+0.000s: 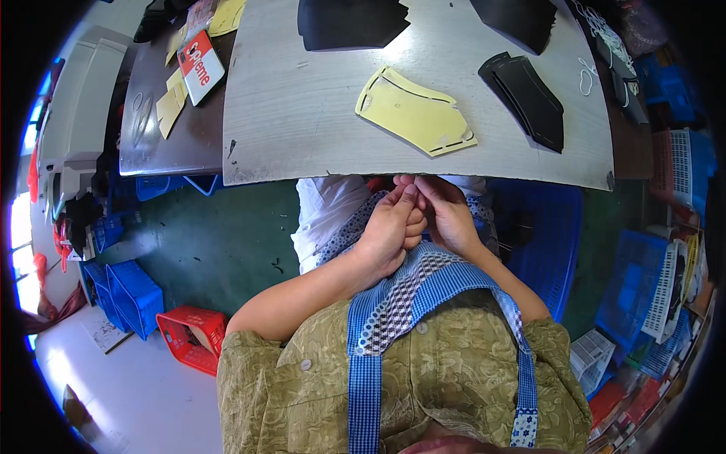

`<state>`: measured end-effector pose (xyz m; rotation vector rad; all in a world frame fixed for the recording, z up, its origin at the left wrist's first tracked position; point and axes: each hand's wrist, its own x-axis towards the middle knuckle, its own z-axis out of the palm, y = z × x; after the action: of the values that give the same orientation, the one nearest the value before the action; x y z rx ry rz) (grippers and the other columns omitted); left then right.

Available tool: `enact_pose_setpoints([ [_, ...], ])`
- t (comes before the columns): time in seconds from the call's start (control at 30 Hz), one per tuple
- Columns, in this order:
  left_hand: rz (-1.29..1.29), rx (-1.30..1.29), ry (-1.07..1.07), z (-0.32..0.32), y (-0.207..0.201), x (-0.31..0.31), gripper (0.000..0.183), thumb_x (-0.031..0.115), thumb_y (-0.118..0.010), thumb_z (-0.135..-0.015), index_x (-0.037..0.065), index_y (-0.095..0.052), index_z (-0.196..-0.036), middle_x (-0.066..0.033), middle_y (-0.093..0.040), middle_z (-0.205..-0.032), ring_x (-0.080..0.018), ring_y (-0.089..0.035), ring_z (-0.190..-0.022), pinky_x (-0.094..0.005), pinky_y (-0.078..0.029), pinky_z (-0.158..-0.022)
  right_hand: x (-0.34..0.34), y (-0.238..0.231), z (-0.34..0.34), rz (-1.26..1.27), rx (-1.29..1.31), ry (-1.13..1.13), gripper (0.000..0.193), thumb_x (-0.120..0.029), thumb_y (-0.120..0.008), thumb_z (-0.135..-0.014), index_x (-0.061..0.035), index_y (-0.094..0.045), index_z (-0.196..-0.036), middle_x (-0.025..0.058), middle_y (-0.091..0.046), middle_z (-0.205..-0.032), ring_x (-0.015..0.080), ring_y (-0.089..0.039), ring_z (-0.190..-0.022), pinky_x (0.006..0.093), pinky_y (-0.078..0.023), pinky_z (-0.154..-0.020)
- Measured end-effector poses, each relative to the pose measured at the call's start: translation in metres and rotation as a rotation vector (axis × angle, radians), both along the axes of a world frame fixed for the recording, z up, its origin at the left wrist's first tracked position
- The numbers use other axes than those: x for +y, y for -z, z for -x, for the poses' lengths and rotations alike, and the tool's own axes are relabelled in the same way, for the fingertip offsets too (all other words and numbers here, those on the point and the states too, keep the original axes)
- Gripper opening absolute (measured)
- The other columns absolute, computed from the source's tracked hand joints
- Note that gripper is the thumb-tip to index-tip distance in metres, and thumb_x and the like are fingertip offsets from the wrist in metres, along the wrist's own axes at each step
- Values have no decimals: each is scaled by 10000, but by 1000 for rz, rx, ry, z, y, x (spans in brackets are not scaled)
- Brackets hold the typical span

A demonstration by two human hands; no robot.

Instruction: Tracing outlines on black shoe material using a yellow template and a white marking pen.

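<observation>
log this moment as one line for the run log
left hand: fingers curled, touching right hand | right hand: fingers bent, at table edge | held item: cannot tell | on table: yellow template, black pieces

Bright, even daylight from windows (23, 219) at left, sharp centre, strong fisheye bending and dark vignette at edges.

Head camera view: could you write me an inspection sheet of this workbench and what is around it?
Surface: grey table, worn at its near edge.
Job's things: left hand and right hand meet below the table edge; what they pinch is too small to tell.
Clutter: yellow template, black cut pieces, more yellow pieces.
Grippers: both hands closed, fingertips together.
Cables: white cord at the far right.
Surroundings: blue crates, red basket, green floor.
</observation>
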<state>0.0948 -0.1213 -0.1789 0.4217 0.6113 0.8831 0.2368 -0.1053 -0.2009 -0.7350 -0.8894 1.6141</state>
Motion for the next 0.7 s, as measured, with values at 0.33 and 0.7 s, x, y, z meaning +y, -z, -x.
enact_pose_setpoints([
  [0.33,-45,20,-111,-7,13,-6,276,353,-525,-1146,134,-549,-981,92,-320,-607,-32,-236,-466,-235,-177,-421,-8,-2,10,86,-8,106,287,-239,-665,-1076,-5,-723,-1231,99,-755,-1163,149,-654,-978,295,-507,-882],
  [0.7,-94,21,-106,-4,20,25,273,306,-464,-1170,96,-563,-1025,64,-319,-627,-49,-237,-475,-246,-195,-427,19,1,13,242,-6,203,230,-202,-711,-1045,5,-721,-1145,53,-716,-992,130,-632,-886,300,-498,-800],
])
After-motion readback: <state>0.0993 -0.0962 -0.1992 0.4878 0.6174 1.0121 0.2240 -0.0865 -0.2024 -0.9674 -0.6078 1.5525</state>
